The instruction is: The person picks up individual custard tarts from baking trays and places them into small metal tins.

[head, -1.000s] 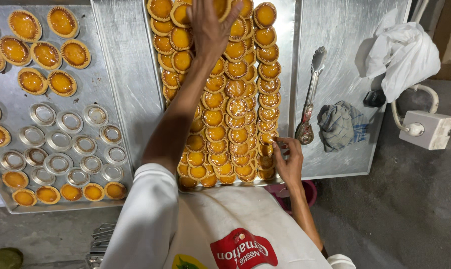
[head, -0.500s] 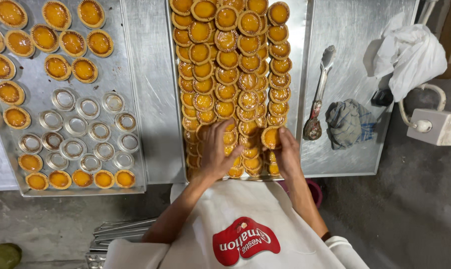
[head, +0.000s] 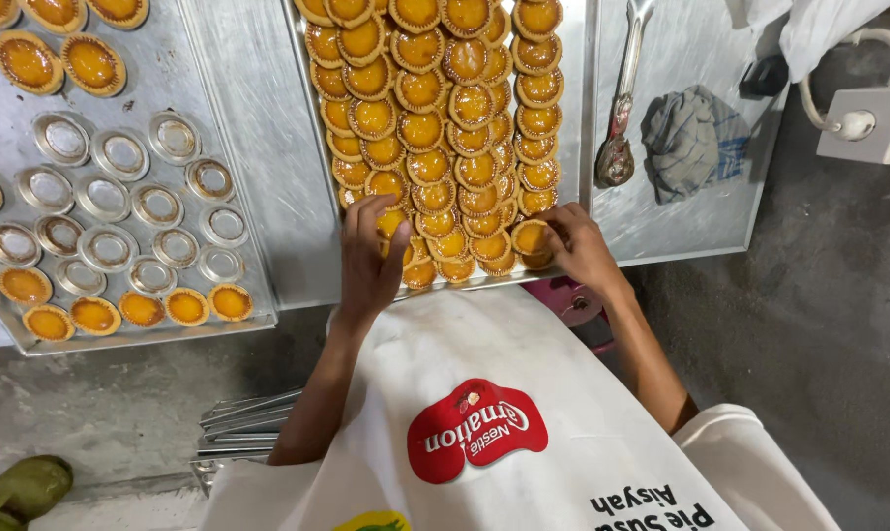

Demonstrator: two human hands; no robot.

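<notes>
left hand: laid flat over the tarts at the near edge of the middle tray, fingers spread and pressing down lightly. No closed grip here, it's released, nothing is pinched.

right hand: at the near right corner of the same tray, fingertips closed around a single tart, so the grip is grasping that one pastry.

where the tarts are: packed in overlapping rows down the middle tray, from the far edge to the near edge of the surface. The held tart is still touching its neighbours in the last row.

doing it well, probably: the held tart is best taken by its crust rim, not the soft orange filling, and kept level. The rows look tightly shingled, so the flat left hand is handy for steadying the neighbours while one is shifted. Light pressure only, or the crusts could get crushed.

left tray: empty metal moulds in the middle, a few filled tarts along its near and far edges.

right side: a metal scoop and a crumpled grey cloth lie on a third tray.

also seen: a white apron with a red logo, below the hands.
</notes>
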